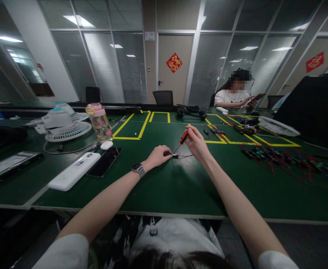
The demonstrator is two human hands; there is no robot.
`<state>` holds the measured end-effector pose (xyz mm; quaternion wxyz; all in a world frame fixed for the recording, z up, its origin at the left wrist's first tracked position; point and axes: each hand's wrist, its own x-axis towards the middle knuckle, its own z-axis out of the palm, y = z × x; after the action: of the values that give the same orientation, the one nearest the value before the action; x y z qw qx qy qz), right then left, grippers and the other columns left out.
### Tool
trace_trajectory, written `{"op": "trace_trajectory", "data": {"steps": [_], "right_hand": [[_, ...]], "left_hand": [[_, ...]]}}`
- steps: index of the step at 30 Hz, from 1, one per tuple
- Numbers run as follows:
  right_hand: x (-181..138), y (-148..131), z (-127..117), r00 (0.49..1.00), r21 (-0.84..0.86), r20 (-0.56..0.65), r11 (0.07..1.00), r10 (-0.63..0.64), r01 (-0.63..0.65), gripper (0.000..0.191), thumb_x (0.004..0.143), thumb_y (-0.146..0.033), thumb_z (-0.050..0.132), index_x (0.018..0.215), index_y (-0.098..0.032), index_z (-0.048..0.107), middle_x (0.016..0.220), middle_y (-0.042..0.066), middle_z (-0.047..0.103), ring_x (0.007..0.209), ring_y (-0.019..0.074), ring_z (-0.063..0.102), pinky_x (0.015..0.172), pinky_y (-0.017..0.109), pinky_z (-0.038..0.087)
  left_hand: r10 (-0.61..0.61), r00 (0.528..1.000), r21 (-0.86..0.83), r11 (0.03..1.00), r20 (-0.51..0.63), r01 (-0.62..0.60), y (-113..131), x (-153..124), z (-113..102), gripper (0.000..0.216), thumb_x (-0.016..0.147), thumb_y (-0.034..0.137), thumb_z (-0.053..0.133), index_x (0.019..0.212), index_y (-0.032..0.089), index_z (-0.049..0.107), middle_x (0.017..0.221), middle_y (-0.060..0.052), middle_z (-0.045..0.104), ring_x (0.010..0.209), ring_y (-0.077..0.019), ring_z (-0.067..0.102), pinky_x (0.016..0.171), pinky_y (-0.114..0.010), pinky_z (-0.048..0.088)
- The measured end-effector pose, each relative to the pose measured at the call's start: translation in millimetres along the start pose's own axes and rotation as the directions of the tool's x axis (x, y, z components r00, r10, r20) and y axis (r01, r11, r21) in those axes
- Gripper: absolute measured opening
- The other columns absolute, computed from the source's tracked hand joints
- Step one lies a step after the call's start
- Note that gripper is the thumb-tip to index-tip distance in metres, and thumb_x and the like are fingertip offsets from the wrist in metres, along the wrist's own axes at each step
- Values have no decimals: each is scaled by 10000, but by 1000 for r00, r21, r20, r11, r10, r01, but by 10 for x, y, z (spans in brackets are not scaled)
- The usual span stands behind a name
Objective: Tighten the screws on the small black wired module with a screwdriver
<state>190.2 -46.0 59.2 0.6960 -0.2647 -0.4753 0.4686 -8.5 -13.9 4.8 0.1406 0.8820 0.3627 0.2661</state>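
My right hand [195,142] is closed around the orange and black handle of a screwdriver [183,137]. Its thin shaft slants down to the left, and the tip meets a small dark electronic module [175,156] on the green table. With fingers pinched at the module's left side, my left hand [158,156] steadies it and the thin wires there. A red and black wire pair [185,156] runs from the module toward my right hand. The exact contact of the tip is too small to make out.
Left of my arm lie a white power bank [76,170], a black phone [105,161], a pink-lidded bottle [99,123] and a white fan [65,125]. A heap of wired modules [281,160] spreads at the right. Across the table [164,194] sits a person [234,91] with a tablet.
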Motion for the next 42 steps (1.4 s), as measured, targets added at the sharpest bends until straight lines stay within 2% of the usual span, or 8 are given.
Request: {"op": "trace_trajectory", "data": {"steps": [4, 11, 15, 23, 28, 33, 38, 42], "right_hand": [[1, 5, -15, 999, -10, 33, 999, 31, -30, 393, 753, -530, 824, 1072, -328, 714, 866, -19, 706, 853, 175, 652, 773, 320, 533], [30, 34, -30, 1000, 51, 7, 998, 20, -20, 374, 721, -564, 844, 923, -304, 666, 858, -17, 704, 838, 180, 648, 744, 315, 547], [39, 39, -55, 1000, 26, -24, 1000, -12, 13, 331, 708, -493, 866, 887, -286, 679, 785, -33, 650, 777, 158, 613, 746, 305, 546], [45, 28, -86, 1000, 51, 8, 998, 24, -25, 305, 790, -488, 800, 1022, -322, 691, 889, -14, 716, 871, 174, 662, 782, 327, 544], [53, 60, -86, 1000, 64, -9, 998, 12, -11, 335, 756, -544, 824, 929, -303, 668, 884, -18, 707, 873, 170, 657, 786, 323, 554], [45, 51, -80, 999, 6, -25, 1000, -30, 30, 336, 669, -477, 895, 876, -301, 697, 812, -48, 628, 783, 144, 611, 789, 315, 561], [23, 17, -53, 1000, -47, 16, 999, -6, 7, 384, 697, -487, 872, 1014, -316, 739, 812, -33, 648, 788, 160, 621, 774, 332, 558], [20, 32, -24, 998, -76, 31, 996, -54, 56, 390, 733, -504, 853, 1047, -312, 721, 867, -15, 702, 871, 171, 659, 802, 332, 556]], "left_hand": [[0, 1000, 11, 1000, -4, 0, 6, 9, 6, 93, 924, 253, 709, 964, 187, 762, 1098, -59, 759, 1032, -230, 682, 975, -354, 510], [-4, 1000, 17, 1000, -3, 4, 17, -2, -10, 96, 924, 257, 709, 971, 192, 762, 1114, -61, 756, 1036, -233, 679, 973, -361, 513], [-2, 1000, 3, 1000, -3, 2, 16, -5, -11, 96, 926, 255, 709, 969, 188, 764, 1110, -61, 755, 1033, -233, 680, 967, -359, 519], [3, 1000, 1, 1000, -7, -3, 3, -7, -2, 92, 923, 250, 716, 969, 187, 763, 1113, -65, 752, 1031, -232, 679, 968, -366, 519], [-5, 1000, 6, 1000, -1, 5, 19, -9, -15, 96, 926, 253, 713, 976, 189, 764, 1122, -66, 751, 1036, -235, 677, 966, -367, 523], [-1, 1000, 29, 1000, -2, 1, 29, -4, -14, 87, 922, 239, 716, 974, 188, 762, 1103, -63, 755, 1021, -229, 687, 968, -364, 522], [-2, 1000, 52, 999, -5, 3, 40, -4, -19, 90, 919, 241, 717, 979, 190, 762, 1102, -59, 756, 1029, -233, 688, 970, -368, 520], [6, 1000, 73, 997, 2, -6, 57, -4, -31, 108, 923, 255, 711, 990, 184, 756, 1101, -64, 753, 1025, -236, 688, 961, -370, 521]]}}
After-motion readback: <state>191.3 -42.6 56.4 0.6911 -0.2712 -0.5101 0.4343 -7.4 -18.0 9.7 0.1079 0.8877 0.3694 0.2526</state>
